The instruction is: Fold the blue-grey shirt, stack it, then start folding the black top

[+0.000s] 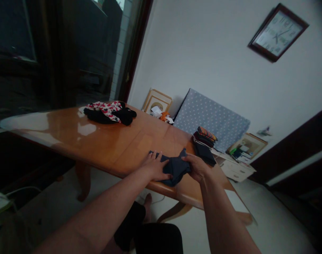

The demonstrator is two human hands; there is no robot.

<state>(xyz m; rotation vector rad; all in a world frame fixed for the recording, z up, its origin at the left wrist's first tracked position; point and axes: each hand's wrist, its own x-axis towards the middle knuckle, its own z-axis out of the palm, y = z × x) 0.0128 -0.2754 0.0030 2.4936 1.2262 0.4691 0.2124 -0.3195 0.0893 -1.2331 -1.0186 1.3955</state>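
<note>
The right hand (196,166) pinches dark cloth (177,170) at three o'clock from the flat left hand (156,166), table edge (163,187) at six, roomy tabletop (142,143) at eleven.

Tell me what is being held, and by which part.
The right grip holds the dark cloth by its right end; the left grip lies spread on its left part.

Two hands (153,168) (198,168), one dark cloth (177,168), one folded stack (204,153), one loose heap (108,113), one table (140,143), one clock (278,34)
</note>
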